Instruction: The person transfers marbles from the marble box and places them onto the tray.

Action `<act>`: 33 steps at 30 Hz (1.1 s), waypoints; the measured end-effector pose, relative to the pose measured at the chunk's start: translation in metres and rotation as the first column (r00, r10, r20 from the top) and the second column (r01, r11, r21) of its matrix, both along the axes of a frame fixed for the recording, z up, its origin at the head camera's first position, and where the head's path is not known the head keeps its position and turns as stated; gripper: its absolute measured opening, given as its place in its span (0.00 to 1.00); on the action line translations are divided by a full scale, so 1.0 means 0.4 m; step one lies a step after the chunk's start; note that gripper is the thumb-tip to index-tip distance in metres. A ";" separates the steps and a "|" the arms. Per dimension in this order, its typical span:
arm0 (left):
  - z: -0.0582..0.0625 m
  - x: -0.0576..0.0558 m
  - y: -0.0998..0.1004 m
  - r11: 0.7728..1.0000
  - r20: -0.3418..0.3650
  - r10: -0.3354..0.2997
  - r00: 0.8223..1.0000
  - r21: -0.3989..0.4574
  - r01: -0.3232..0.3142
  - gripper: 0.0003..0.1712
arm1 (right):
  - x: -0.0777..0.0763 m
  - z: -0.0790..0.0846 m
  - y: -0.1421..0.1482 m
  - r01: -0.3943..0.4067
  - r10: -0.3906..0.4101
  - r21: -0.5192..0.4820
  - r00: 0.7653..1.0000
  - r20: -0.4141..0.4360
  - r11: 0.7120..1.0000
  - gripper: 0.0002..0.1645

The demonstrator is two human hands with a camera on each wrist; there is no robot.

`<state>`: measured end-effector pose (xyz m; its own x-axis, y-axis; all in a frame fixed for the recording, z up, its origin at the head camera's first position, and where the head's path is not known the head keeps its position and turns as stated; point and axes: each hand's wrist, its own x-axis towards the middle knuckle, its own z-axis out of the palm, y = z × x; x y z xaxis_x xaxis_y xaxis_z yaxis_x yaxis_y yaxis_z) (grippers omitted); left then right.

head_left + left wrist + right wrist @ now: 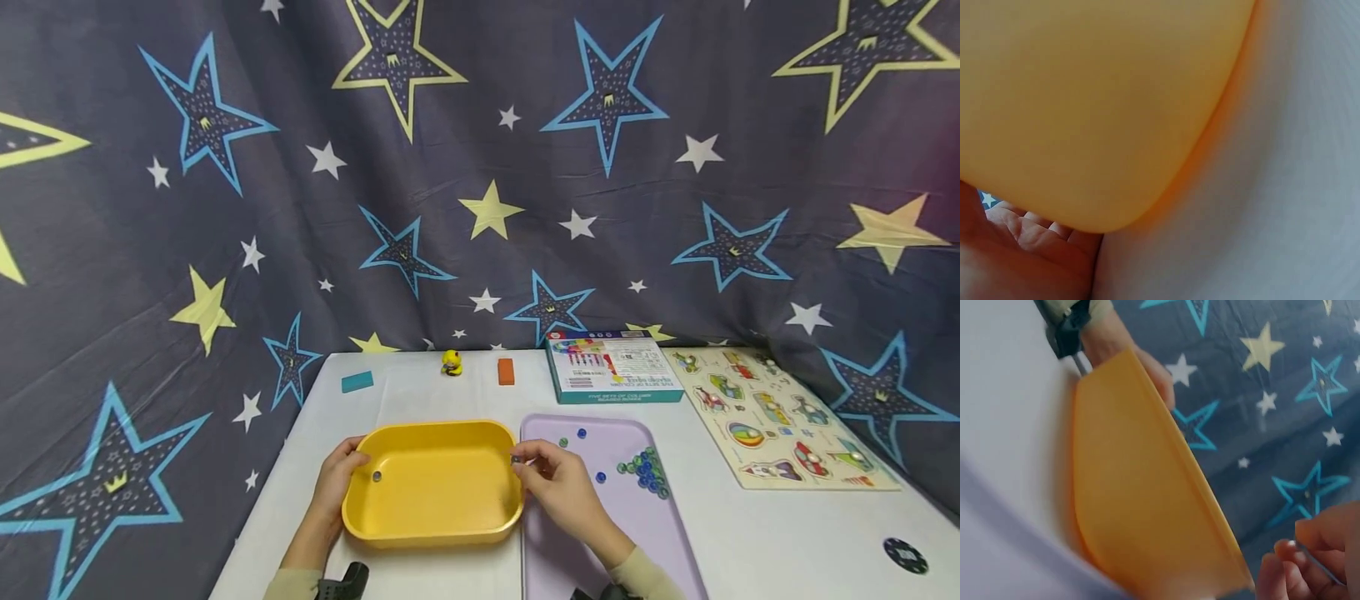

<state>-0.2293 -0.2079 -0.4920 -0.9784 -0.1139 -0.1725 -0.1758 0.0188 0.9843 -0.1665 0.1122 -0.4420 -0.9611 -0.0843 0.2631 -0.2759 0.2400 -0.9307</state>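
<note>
A yellow tub (431, 533) stands on the white table, with one small marble (377, 476) inside near its left wall. My left hand (334, 483) grips the tub's left side, the thumb over the rim and the other fingers outside, partly hidden by the wall in the left wrist view. At the right rim my right hand (564, 492) pinches a small dark marble (516, 459) between thumb and fingertips. Under that hand lies a lilac tray (600, 550). Blue and green marbles (649, 475) cluster at the tray's right side, and a few more lie loose on it.
Behind the tub are a teal block (357, 382), a small yellow figure (452, 363) and an orange block (506, 372). A flat box (615, 371) lies behind the tray. Farther right are a wooden picture puzzle board (780, 425) and a black round chip (905, 556).
</note>
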 end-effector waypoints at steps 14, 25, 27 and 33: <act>0.001 0.007 -0.007 1.000 0.013 -0.010 1.000 0.009 0.010 0.20 | -0.011 -0.106 0.179 0.374 -0.343 0.311 0.927 -0.151 0.874 0.08; 0.001 0.010 -0.005 0.999 -0.027 -0.008 1.000 0.051 0.009 0.20 | -0.013 -0.136 0.203 0.412 -0.368 0.479 0.911 -0.187 0.775 0.07; -0.001 0.008 -0.006 0.998 -0.037 -0.012 0.999 0.059 0.014 0.20 | -0.012 -0.138 0.200 0.394 -0.362 0.503 0.917 -0.164 0.769 0.07; -0.002 0.006 -0.008 0.999 -0.030 -0.017 0.999 0.048 0.019 0.20 | -0.013 -0.146 0.194 0.367 -0.356 0.563 0.925 -0.135 0.741 0.07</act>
